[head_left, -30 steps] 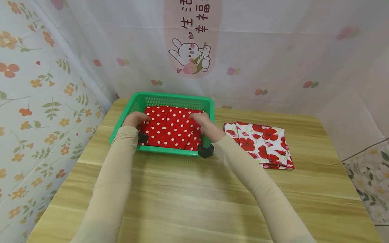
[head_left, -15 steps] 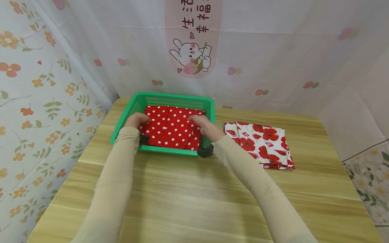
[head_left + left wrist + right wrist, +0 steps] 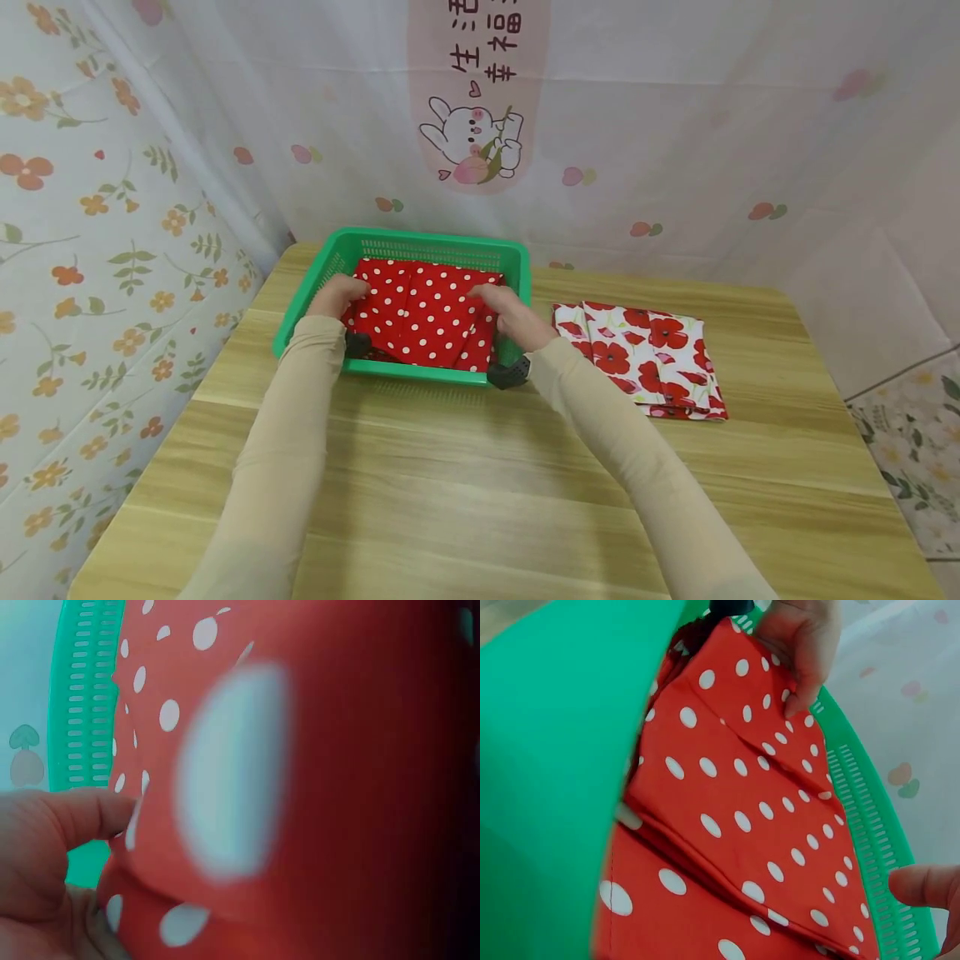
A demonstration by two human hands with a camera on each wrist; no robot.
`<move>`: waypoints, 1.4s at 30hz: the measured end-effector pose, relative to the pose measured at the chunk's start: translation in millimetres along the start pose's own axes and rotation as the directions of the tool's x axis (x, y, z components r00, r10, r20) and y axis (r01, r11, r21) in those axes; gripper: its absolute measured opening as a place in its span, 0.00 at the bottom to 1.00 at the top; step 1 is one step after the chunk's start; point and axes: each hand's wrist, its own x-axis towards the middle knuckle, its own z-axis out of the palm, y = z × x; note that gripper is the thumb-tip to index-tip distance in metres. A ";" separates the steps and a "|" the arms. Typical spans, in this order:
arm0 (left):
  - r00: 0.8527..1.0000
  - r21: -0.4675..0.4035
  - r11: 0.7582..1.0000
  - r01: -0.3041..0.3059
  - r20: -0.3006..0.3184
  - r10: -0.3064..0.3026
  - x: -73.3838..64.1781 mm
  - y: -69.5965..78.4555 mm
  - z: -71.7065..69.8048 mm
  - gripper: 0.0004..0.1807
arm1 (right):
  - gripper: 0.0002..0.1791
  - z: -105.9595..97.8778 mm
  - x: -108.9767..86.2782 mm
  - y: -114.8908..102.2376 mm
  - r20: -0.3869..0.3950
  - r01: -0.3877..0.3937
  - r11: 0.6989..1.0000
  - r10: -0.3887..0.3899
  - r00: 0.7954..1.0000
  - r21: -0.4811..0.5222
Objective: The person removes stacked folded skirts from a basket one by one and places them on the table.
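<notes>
A folded red cloth with white polka dots lies inside a green plastic basket with slotted walls. At the cloth's left end my left hand pinches its edge: in the left wrist view the thumb lies over the fabric, with fingers partly hidden below. That end is raised a little, as the right wrist view also shows. My right hand is at the basket's right end, its thumb stretched out and apart from the cloth in the right wrist view. Its other fingers are hidden.
A folded white cloth with red poppies lies on the wooden table, right of the basket. A printed curtain hangs behind the table, and a floral one at the left. Black wrist devices sit near the basket's front rim.
The left end of the polka-dot cloth has come up slightly in my left hand, and its near left corner has drawn away from the front rim. My right hand has barely moved.
</notes>
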 end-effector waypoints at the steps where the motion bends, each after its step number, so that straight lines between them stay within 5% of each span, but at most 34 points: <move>1: 1.000 -0.026 1.000 -0.005 -0.015 0.004 -0.5 0.1 0.1 0.28 | 0.26 -0.6 0.2 0.2 0.005 -0.007 1.000 0.007 1.000 -0.011; 6: 0.996 -0.055 0.998 0.013 -0.091 -0.018 -5.6 -0.3 -2.4 0.28 | 0.31 0.4 4.8 -2.1 -0.075 -0.131 0.990 0.127 0.989 -0.044; 13: 0.999 -0.057 0.998 0.008 -0.047 -0.011 -10.3 -0.6 -4.6 0.29 | 0.33 1.9 8.8 -3.5 -0.076 -0.180 0.982 0.177 0.981 -0.048; 20: 0.999 -0.006 1.000 0.027 -0.032 -0.028 -7.6 -0.5 -6.7 0.29 | 0.28 3.0 6.7 -0.8 -0.040 -0.119 0.986 0.115 0.993 -0.113; 25: 0.998 -0.003 0.999 0.054 -0.020 -0.054 -6.6 -0.4 -6.3 0.31 | 0.23 4.3 5.0 1.9 -0.021 -0.071 0.996 0.070 0.997 -0.045; 34: 0.999 0.029 0.999 0.015 -0.031 -0.014 -3.5 -0.7 -8.4 0.26 | 0.25 7.8 13.3 0.1 -0.130 -0.074 0.997 0.075 0.989 0.010; 42: 0.998 0.066 0.998 -0.001 0.056 -0.002 -3.0 0.1 -15.0 0.27 | 0.25 12.2 19.7 -2.8 -0.164 -0.039 0.999 0.040 0.986 0.009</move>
